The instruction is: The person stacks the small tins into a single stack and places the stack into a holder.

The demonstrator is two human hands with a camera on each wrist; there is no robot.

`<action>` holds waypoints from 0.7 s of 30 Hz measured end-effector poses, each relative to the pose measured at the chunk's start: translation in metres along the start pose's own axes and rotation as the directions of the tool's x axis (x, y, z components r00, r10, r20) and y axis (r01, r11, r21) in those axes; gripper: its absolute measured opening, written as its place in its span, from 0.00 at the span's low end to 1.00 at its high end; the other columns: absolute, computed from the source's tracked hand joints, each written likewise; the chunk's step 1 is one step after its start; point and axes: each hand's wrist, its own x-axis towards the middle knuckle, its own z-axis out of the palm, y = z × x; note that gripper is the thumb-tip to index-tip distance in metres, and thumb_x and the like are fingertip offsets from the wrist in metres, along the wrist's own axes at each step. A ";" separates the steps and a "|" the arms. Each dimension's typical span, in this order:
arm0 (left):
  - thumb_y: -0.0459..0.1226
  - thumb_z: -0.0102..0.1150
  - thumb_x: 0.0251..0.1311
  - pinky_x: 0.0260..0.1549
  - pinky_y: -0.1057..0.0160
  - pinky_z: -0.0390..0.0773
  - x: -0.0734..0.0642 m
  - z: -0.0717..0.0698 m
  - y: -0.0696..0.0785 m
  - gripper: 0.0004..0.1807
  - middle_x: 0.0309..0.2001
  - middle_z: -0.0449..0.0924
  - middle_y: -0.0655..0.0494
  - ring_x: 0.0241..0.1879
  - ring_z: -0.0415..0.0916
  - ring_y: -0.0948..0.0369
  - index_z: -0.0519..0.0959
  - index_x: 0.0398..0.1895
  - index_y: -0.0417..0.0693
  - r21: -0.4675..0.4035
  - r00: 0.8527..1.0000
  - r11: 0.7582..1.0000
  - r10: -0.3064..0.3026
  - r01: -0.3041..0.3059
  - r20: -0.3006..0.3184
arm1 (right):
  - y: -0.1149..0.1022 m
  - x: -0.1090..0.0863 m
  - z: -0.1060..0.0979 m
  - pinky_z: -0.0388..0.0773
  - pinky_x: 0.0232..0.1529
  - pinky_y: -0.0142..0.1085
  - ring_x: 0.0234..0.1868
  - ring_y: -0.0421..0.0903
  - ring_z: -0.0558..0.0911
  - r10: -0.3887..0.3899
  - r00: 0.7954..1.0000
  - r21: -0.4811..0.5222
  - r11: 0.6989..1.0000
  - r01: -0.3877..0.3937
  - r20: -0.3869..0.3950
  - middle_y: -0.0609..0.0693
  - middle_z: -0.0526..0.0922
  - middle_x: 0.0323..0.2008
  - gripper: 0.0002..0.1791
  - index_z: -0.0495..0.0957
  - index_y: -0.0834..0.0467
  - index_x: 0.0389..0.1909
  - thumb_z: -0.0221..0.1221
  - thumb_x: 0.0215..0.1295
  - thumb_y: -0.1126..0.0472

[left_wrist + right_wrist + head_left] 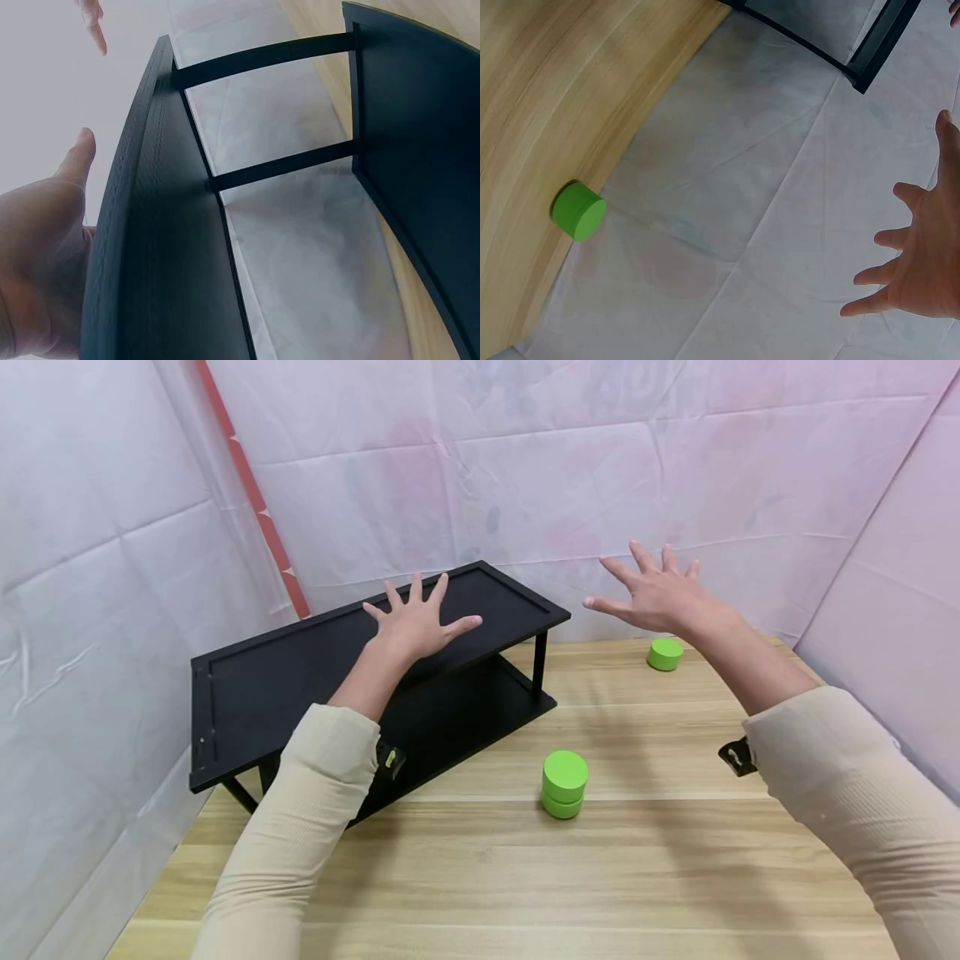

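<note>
My left hand [411,628] is spread, fingers apart, above the top board of a black two-tier shelf [300,668]; it holds nothing. In the left wrist view the thumb side of that hand shows beside the shelf's upper board [172,247]. My right hand [660,596] is raised with fingers fanned out, right of the shelf and in front of the back sheet. Beneath it a short green cylinder [664,654] stands near the table's back edge. Two green cylinders [565,783], one on top of the other, stand mid-table, apart from both hands.
White sheets [562,485] hang behind and at both sides, with a red strip [255,489] at the left. The shelf stands at an angle on the wooden table [480,877]. Small black wrist mounts [738,757] show beneath the sleeves.
</note>
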 end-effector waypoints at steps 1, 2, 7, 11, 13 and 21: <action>0.71 0.34 0.54 0.54 0.28 0.32 0.000 0.000 -0.001 0.48 0.71 0.24 0.46 0.64 0.20 0.35 0.33 0.72 0.62 0.002 1.000 1.000 0.000 0.000 0.000 | 0.000 0.000 0.000 0.26 0.51 0.72 0.62 0.72 0.27 -0.001 1.000 0.001 1.000 0.001 0.003 0.64 0.27 0.69 0.49 0.37 0.49 0.72 0.32 0.58 0.24; 0.70 0.34 0.55 0.54 0.28 0.32 -0.001 0.000 -0.001 0.48 0.71 0.24 0.46 0.64 0.21 0.35 0.33 0.72 0.62 0.002 1.000 1.000 0.001 -0.001 -0.001 | 0.000 0.000 0.000 0.26 0.51 0.72 0.62 0.72 0.27 0.000 1.000 0.000 1.000 0.000 0.006 0.63 0.27 0.69 0.49 0.37 0.49 0.72 0.32 0.57 0.24; 0.69 0.35 0.56 0.53 0.28 0.31 -0.005 -0.001 -0.008 0.48 0.71 0.24 0.45 0.64 0.21 0.35 0.33 0.72 0.61 -0.003 1.000 1.000 0.018 -0.018 0.005 | -0.002 0.002 -0.001 0.26 0.51 0.72 0.62 0.72 0.26 0.001 1.000 -0.005 1.000 -0.001 0.024 0.63 0.26 0.69 0.49 0.36 0.48 0.72 0.32 0.57 0.24; 0.69 0.35 0.56 0.53 0.27 0.31 -0.010 -0.005 -0.014 0.48 0.71 0.24 0.45 0.64 0.21 0.35 0.33 0.72 0.60 -0.002 1.000 1.000 0.015 -0.015 0.002 | -0.003 0.004 0.000 0.26 0.51 0.72 0.62 0.72 0.26 -0.006 0.999 -0.007 1.000 0.006 0.036 0.63 0.26 0.69 0.49 0.35 0.47 0.72 0.31 0.57 0.24; 0.70 0.34 0.56 0.53 0.27 0.32 -0.014 -0.007 -0.016 0.48 0.71 0.25 0.45 0.64 0.21 0.35 0.33 0.72 0.60 0.010 1.000 1.000 0.004 -0.004 -0.005 | -0.004 0.005 0.001 0.26 0.51 0.72 0.62 0.72 0.26 -0.011 0.999 -0.007 1.000 0.012 0.040 0.63 0.26 0.69 0.49 0.35 0.47 0.72 0.31 0.57 0.23; 0.69 0.32 0.56 0.53 0.28 0.33 -0.032 -0.012 -0.028 0.48 0.71 0.27 0.43 0.65 0.24 0.36 0.34 0.73 0.58 0.020 0.999 0.999 -0.034 0.035 -0.041 | -0.009 0.011 0.003 0.26 0.51 0.72 0.63 0.72 0.29 -0.034 0.999 -0.013 0.999 0.034 0.032 0.62 0.29 0.69 0.48 0.37 0.47 0.72 0.32 0.58 0.24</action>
